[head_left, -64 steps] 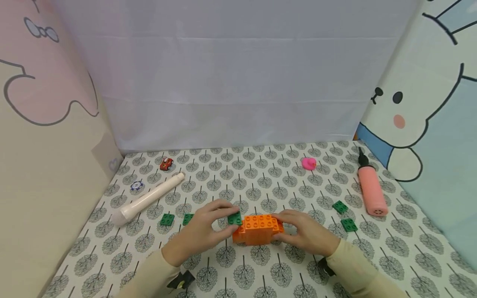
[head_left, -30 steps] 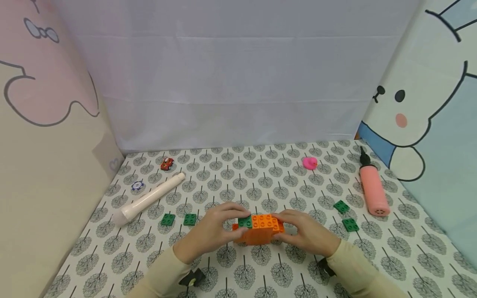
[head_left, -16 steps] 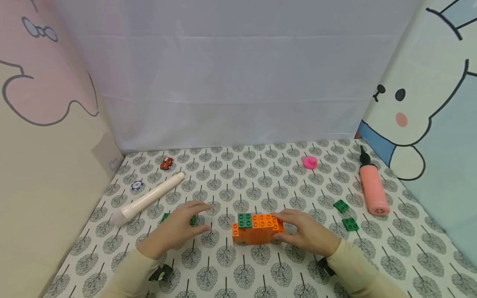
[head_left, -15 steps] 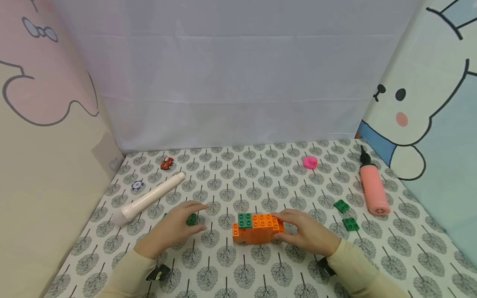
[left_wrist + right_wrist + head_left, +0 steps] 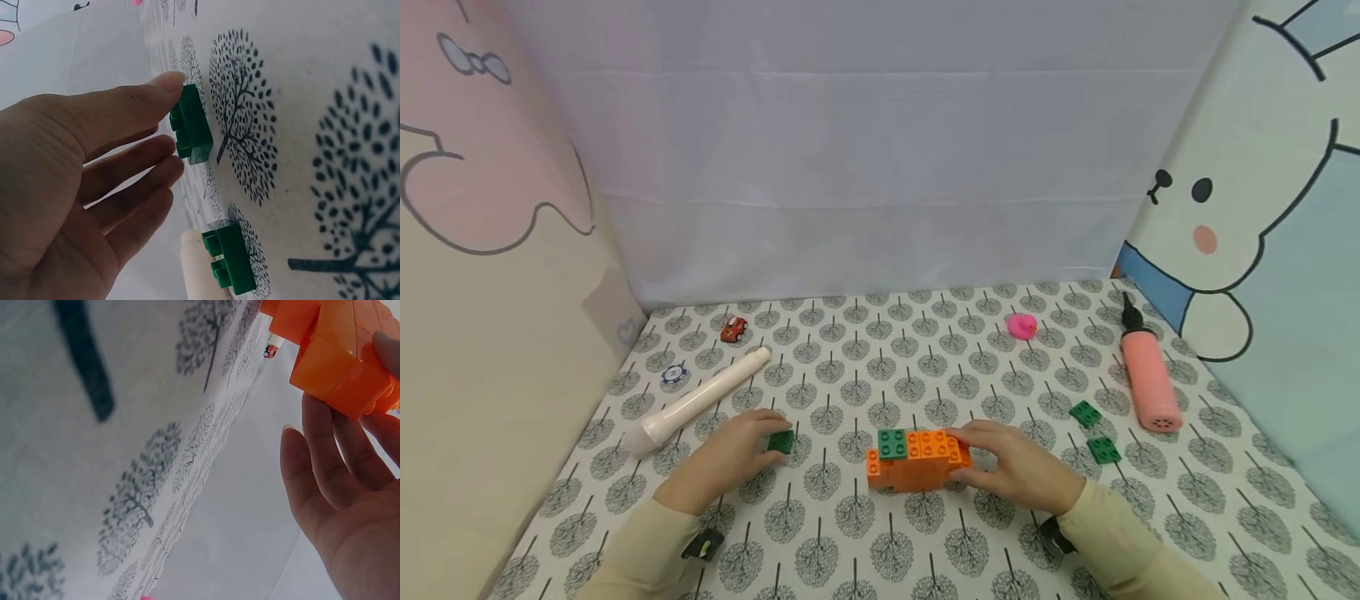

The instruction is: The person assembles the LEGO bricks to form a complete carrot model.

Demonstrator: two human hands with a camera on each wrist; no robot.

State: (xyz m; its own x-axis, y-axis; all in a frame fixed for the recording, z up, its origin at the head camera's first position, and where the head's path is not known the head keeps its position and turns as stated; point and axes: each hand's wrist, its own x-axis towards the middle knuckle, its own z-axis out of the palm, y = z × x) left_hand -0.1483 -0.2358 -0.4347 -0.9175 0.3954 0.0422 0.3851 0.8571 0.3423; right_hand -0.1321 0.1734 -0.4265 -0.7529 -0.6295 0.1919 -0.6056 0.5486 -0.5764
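My left hand (image 5: 727, 454) has its thumb and fingers at opposite sides of a small green toy brick (image 5: 781, 442), which lies flat on the cloth. In the left wrist view, the thumb tip meets one end of that brick. A second green brick (image 5: 232, 257) lies just beyond it; in the head view the hand hides it. My right hand (image 5: 1018, 467) grips the right end of an orange toy-brick build (image 5: 922, 471) standing on the table. One green brick (image 5: 892, 444) sits on top of the build at its left.
Two loose green bricks (image 5: 1103, 451) lie to the right, near a pink hand pump (image 5: 1150, 379). A white tube-shaped thing (image 5: 707, 398), a poker chip (image 5: 673, 374) and a red toy car (image 5: 733, 329) are at the left. A pink rubber duck (image 5: 1022, 326) stands at the back.
The left hand put a green brick onto the orange build, let go, and moved left to another green brick on the cloth. The right hand has kept its grip on the build.
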